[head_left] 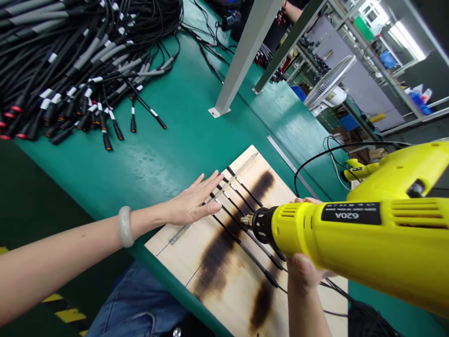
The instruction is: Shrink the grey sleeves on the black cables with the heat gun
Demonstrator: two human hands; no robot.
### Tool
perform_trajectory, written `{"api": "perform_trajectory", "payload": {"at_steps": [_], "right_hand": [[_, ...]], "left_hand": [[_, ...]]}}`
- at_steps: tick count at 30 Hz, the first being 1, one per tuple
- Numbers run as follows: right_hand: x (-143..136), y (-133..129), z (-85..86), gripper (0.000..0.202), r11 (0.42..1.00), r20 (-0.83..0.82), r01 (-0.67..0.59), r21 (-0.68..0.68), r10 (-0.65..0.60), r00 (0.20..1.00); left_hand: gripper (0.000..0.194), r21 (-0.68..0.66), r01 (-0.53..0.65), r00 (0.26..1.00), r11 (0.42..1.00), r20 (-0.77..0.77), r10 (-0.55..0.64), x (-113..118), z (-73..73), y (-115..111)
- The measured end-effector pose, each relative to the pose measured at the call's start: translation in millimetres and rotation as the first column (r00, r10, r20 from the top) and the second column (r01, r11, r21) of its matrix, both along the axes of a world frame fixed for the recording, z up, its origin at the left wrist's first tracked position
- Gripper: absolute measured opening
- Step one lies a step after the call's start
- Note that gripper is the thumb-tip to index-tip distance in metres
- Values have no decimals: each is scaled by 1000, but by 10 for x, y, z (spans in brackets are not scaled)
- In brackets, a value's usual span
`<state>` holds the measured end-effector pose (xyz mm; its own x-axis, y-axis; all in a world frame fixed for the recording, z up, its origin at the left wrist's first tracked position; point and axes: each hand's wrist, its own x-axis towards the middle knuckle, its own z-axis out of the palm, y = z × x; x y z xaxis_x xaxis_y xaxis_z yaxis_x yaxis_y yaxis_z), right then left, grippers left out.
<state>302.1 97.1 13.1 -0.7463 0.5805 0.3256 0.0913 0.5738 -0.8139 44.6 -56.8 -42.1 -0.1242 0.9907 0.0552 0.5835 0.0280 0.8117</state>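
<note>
A yellow heat gun [315,238], marked 620A, fills the right side of the head view. My right hand [304,269] is wrapped around its barrel from beneath, partly hidden by it. The nozzle [247,220] points left over several thin black cables [242,199] laid side by side on a scorched wooden board [175,252]. Flat over the cables' upper-left ends lies my left hand [196,201], fingers stretched out and thumb apart. Whether its palm presses on them cannot be seen. Dark burn marks [217,267] run across the board under the cables.
A large heap of black and grey cables [94,51] covers the green table [150,164] at upper left. A grey metal post [242,61] rises from the table. Behind stand a white fan [329,84] and another yellow tool [361,171]. Part of another person [293,11] shows at the top.
</note>
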Motion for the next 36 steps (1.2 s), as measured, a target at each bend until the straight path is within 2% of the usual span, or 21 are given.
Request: {"api": "perform_trajectory", "payload": {"at_steps": [3,6,11,17,19,22,25,30,33,36], "right_hand": [[68,56,-87,62,995,-60,-60,73,65,996],[24,92,-81,54,993,-124,-83,88,94,988],[-138,140,-4,58,995,-211,-70,66,83,974],[-175,233,4,60,998,-246,-48,35,55,968],[-211,266,15,62,1000,-255,-22,-5,20,967],[-340,314,62,69,995,-294,84,-51,-95,951],[-512,361,124,74,981,-385,182,-61,-191,903],[-725,441,204,75,975,-527,220,26,-173,832],[-787,490,240,68,964,-551,255,79,-171,817],[-818,522,261,64,955,-523,288,66,-212,825]], "left_hand": [[89,3,2,1000,1000,-1,-2,-1,8,-1],[88,-2,-1,1000,1000,-7,1,-5,10,-3],[86,-1,3,1000,1000,18,-3,-10,36,-7],[85,-5,-1,1000,1000,21,1,-8,74,-10],[84,-6,-6,1000,1000,19,6,-9,78,-15],[84,-10,-1,1000,1000,-1,1,-12,76,-22],[84,-8,-9,1000,1000,-28,9,-14,66,-29],[83,-2,-22,996,1000,-89,22,-19,40,-30],[83,-8,-13,993,1000,-117,12,-30,29,-20],[82,4,-9,996,1000,-90,10,-37,23,-11]]}}
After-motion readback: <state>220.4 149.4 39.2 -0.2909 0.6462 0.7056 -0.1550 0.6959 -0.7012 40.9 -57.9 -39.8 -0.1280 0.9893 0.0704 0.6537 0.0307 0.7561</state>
